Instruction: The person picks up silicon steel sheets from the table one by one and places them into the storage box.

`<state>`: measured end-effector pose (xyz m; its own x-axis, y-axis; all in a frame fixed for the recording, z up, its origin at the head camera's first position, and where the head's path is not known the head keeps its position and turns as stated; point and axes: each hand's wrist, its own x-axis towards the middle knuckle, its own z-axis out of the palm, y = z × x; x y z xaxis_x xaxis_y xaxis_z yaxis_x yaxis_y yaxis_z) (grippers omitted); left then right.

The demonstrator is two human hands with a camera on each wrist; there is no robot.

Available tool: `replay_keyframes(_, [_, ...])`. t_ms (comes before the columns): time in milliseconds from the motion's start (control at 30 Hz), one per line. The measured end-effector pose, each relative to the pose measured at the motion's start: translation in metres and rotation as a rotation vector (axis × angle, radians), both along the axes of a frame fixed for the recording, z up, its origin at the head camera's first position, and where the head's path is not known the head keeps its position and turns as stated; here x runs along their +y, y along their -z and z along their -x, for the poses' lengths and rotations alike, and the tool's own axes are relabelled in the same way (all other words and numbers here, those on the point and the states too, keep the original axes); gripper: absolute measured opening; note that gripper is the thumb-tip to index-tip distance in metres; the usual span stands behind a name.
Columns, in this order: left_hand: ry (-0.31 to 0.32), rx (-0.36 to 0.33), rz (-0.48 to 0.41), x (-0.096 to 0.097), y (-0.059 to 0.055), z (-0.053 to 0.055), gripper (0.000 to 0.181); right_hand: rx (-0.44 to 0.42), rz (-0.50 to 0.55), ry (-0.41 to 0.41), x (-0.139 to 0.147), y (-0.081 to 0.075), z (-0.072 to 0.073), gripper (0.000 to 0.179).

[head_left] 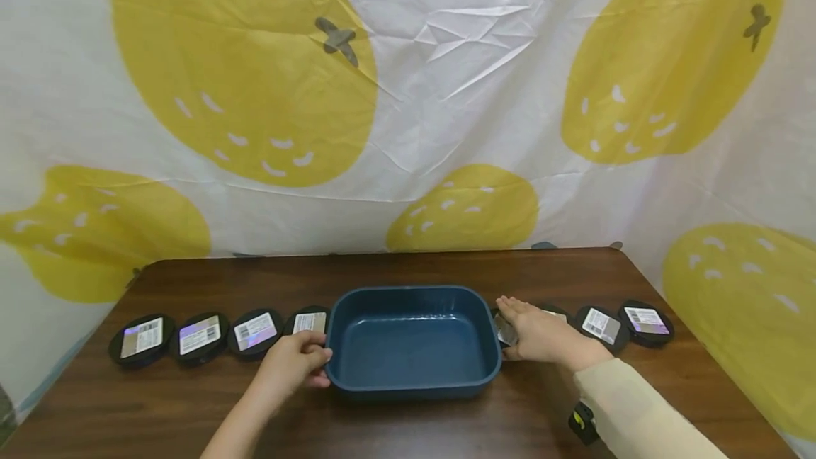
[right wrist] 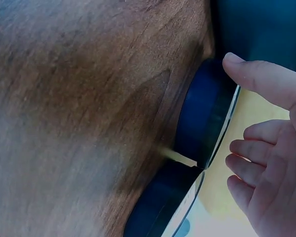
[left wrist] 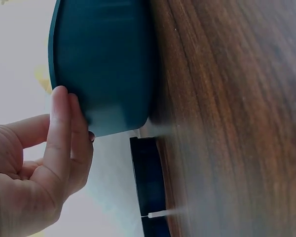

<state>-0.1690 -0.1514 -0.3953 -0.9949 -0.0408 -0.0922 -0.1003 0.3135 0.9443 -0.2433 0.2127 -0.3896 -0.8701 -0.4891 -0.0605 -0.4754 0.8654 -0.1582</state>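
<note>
A dark blue rectangular baking dish [head_left: 414, 392] stands upright on the table between my two hands. My left hand [head_left: 296, 363] is at its left end; in the left wrist view the extended fingertips [left wrist: 61, 98] meet the outside wall near the rim. On the other side, my right hand [head_left: 542, 331] reaches over a round black container [head_left: 506, 331] beside the dish, partly covering it. The right wrist view shows that hand's fingers spread loosely, with the thumb [right wrist: 256, 74] at the top edge of the black container [right wrist: 204, 113].
Several flat round black containers with white labels form a row left of the dish, such as the outermost one [head_left: 142, 340]. More lie to the right, including the far one [head_left: 647, 323]. Behind the brown wooden table [head_left: 395, 431] hangs a lemon-print cloth [head_left: 446, 126].
</note>
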Motion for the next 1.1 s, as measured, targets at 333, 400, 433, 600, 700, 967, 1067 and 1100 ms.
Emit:
replay_keyframes(333, [0.03, -0.072, -0.119, -0.002, 0.003, 0.003, 0.032, -0.063, -0.002, 0.033, -0.001, 0.003, 0.006, 0.084])
replay_keyframes(400, [0.024, -0.077, -0.117, -0.003, 0.002, 0.003, 0.032, -0.069, -0.004, 0.027, -0.004, 0.003, 0.009, 0.085])
replay_keyframes(433, [0.023, -0.078, -0.116, -0.004, 0.001, 0.003, 0.032, -0.072, -0.005, 0.027, -0.005, 0.002, 0.01, 0.085])
replay_keyframes(600, [0.031, -0.094, -0.119, -0.006, 0.003, 0.005, 0.029, -0.082, -0.018, 0.023, -0.009, -0.001, 0.014, 0.09])
replay_keyframes(700, [0.037, -0.106, -0.12, -0.006, 0.004, 0.006, 0.027, -0.085, -0.019, 0.024, -0.009, -0.001, 0.015, 0.094])
replay_keyframes(967, [0.059, -0.114, -0.142, -0.004, 0.005, 0.007, 0.027, -0.081, -0.045, -0.02, -0.006, -0.002, 0.019, 0.085])
replay_keyframes(1067, [0.087, -0.111, -0.152, -0.006, 0.005, 0.007, 0.028, -0.077, -0.045, -0.035, -0.008, -0.003, 0.02, 0.081])
replay_keyframes(1100, [0.094, -0.113, -0.156, -0.008, 0.006, 0.006, 0.028, -0.082, -0.041, -0.039, -0.009, -0.003, 0.02, 0.08])
